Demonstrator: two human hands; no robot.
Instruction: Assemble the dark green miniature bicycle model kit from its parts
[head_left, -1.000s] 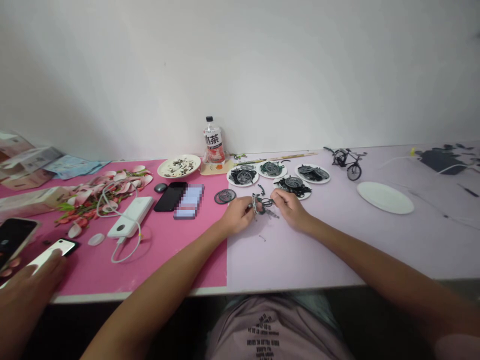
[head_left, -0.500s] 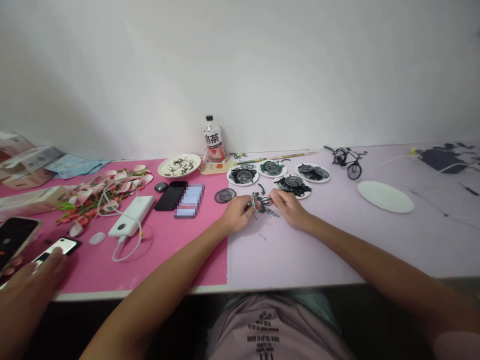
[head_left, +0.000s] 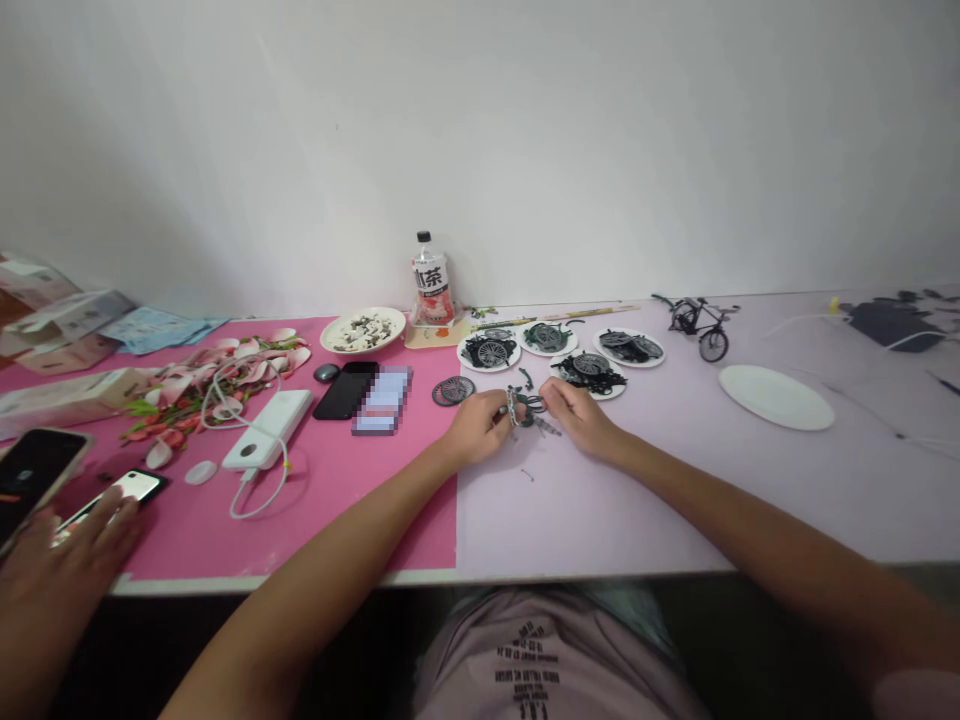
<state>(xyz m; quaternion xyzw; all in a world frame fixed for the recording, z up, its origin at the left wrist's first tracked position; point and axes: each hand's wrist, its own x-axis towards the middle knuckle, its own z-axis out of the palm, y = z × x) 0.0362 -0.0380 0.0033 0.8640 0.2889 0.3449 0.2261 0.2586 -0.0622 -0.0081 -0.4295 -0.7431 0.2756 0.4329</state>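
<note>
Hardly anything shifts: the left hand (head_left: pixel 480 427) and right hand (head_left: pixel 576 415) keep their grip pinched on the dark part (head_left: pixel 529 413), so the work seems unadvanced

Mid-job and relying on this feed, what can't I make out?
All in the head view:
Dark parts: gripped ends hidden by the left hand and right hand.
Thin piece nearer the wearer: too small to identify.
Device with pixelated screen: contents masked.
Far-left phone: cut off by the left edge.
</note>
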